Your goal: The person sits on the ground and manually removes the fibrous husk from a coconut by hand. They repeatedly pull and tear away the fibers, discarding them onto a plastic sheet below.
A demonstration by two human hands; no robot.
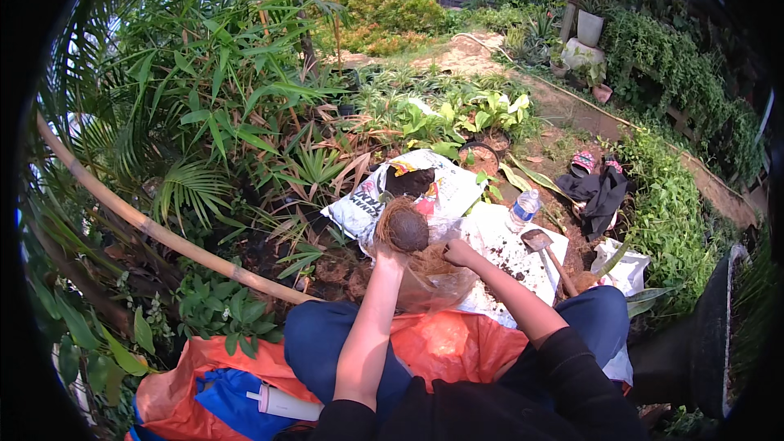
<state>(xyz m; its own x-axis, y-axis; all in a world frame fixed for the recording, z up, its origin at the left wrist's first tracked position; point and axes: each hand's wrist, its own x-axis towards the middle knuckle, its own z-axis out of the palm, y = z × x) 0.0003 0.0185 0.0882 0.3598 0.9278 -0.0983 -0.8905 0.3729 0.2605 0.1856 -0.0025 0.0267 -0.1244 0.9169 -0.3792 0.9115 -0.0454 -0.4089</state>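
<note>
My left hand (391, 252) holds up a round brown ball wrapped in coconut fibre (404, 226), its dark rounded side facing right. To its right, my right hand (460, 253) is closed at the edge of a clear plastic bag (438, 288) with loose brown fibre in it; whether it grips anything is too small to tell. Behind the ball lies a printed white sack (456, 187), torn to show dark soil (409, 182). A white sheet (490, 245) with scattered soil lies right of the bag.
A water bottle (525, 205) and a wooden-handled trowel (558, 266) rest on the white sheet. Potted plants stand beyond, near a black plastic pot (479, 159). A bamboo pole (153, 228) curves along the left. A tumbler (288, 403) lies on the tarp (177, 389).
</note>
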